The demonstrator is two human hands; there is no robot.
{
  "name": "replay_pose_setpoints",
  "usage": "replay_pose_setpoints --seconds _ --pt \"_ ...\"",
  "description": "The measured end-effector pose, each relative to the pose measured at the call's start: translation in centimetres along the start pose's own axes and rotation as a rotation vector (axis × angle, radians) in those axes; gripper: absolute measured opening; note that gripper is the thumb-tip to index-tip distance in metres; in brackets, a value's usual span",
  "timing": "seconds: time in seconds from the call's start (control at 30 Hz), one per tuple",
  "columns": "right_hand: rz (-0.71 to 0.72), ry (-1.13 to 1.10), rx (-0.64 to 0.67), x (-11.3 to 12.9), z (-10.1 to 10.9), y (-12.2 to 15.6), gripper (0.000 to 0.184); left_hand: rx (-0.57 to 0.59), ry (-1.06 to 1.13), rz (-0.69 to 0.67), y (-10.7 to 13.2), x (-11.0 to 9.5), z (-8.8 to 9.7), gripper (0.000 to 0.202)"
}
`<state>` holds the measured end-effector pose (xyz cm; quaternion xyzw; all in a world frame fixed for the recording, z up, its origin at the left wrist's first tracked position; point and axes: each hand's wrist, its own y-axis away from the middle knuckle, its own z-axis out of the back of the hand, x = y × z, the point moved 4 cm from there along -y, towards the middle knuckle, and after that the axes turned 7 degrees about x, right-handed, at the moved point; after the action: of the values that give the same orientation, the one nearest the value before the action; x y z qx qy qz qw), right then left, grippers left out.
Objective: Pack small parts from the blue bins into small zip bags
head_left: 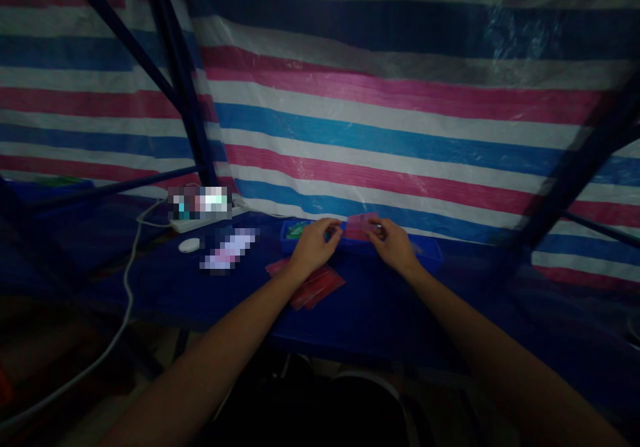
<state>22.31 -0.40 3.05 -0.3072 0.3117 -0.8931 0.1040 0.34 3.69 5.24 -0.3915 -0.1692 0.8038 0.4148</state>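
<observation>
Both my hands reach forward over a dark blue table [380, 307] in dim light. My left hand [315, 243] and my right hand [393, 243] pinch the two ends of a small pink packet [359, 225], held just above a shallow blue tray [425, 255]. The fingers of both hands are closed on it. Something green [299, 229] lies in the tray's left end. A few red packets [313, 285] lie flat on the table under my left wrist.
A white power strip [200, 221] with a white cable [127, 280] sits at the back left, a small white round object [189, 245] beside it. A striped red, white and blue tarp [400, 100] hangs behind the table. Dark blue frame poles [180, 73] cross left and right.
</observation>
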Motion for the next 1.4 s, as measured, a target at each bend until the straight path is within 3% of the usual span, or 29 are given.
replay_pose_setpoints --seconds 0.13,0.33,0.53,0.63,0.77,0.83,1.0,1.1,1.2,1.4 --pt "0.067 0.128 0.102 0.5 -0.9 -0.2 0.037 0.009 -0.059 -0.017 0.0 -0.1 0.0 0.026" --pt "0.079 0.462 0.078 2.2 -0.7 0.9 0.044 0.007 -0.093 -0.028 0.1 -0.4 0.1 0.026" --pt "0.143 0.405 0.224 2.7 -1.8 1.6 0.047 0.023 -0.099 -0.037 0.0 -0.4 0.6 0.036" --pt "0.164 0.359 0.285 2.4 -2.4 1.7 0.048 0.132 -0.095 -0.021 0.1 0.1 0.4 0.046" --pt "0.160 0.315 0.296 2.1 -2.4 1.7 0.045 0.438 -0.060 -0.102 0.7 0.4 -0.6 0.044" --pt "0.159 0.295 0.276 2.3 -2.2 1.6 0.044 0.508 -0.083 -0.141 1.0 0.3 -1.0 0.044" --pt "0.287 0.224 0.209 4.9 -1.3 1.9 0.037 0.442 -0.092 -0.106 0.8 0.7 -1.0 0.041" --pt "0.436 0.101 0.365 7.1 -1.9 3.0 0.026 0.318 -0.135 -0.058 0.4 1.0 -0.4 0.042" --pt "0.499 -0.060 0.490 8.3 -2.9 4.1 0.028 0.220 -0.152 -0.022 0.2 0.9 0.2 0.043" --pt "0.501 -0.145 0.599 8.3 -4.1 4.6 0.021 0.193 -0.155 -0.015 0.3 0.5 0.3 0.045"
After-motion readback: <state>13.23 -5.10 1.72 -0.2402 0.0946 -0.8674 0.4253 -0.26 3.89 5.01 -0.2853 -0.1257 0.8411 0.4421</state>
